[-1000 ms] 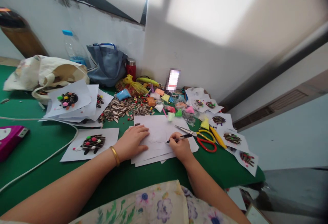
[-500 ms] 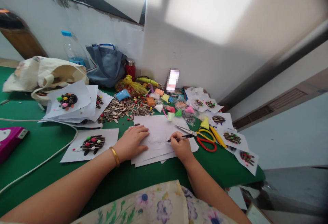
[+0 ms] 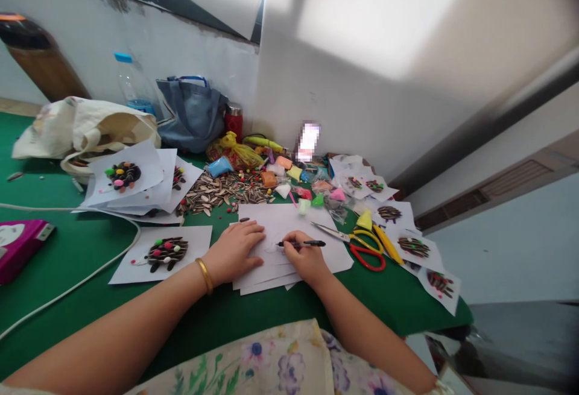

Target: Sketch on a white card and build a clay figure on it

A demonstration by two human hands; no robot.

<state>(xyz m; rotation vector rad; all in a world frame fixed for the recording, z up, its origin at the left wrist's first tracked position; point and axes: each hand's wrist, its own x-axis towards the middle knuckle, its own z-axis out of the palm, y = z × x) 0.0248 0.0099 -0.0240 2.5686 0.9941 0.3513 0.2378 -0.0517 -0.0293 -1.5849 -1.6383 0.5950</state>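
My right hand (image 3: 306, 260) grips a black pen (image 3: 312, 243), its tip at a faint outline drawn on the top sheet of white paper (image 3: 298, 217). Flat on the left side of that paper rests my left hand (image 3: 237, 253), fingers extended, holding nothing. A dark sunflower seed (image 3: 245, 219) lies by its fingertips. More sheets are stacked under the top one. To the right, scissors (image 3: 368, 244) with yellow and red handles lie partly over the paper's edge. Left of my left hand is a finished hedgehog picture (image 3: 167, 253) of seeds and coloured clay balls.
Sunflower seeds (image 3: 217, 191) are heaped behind the paper, beside several packets of coloured clay (image 3: 269, 179). Paper pictures are stacked at left (image 3: 124, 175) and spread at right (image 3: 414, 246). A white cable (image 3: 99, 268) crosses the left side. A phone (image 3: 309, 142) leans against the wall.
My right hand has moved left across the paper with the pen, which now lies nearer level. My left hand stays on the sheet. The whole view has shifted slightly.
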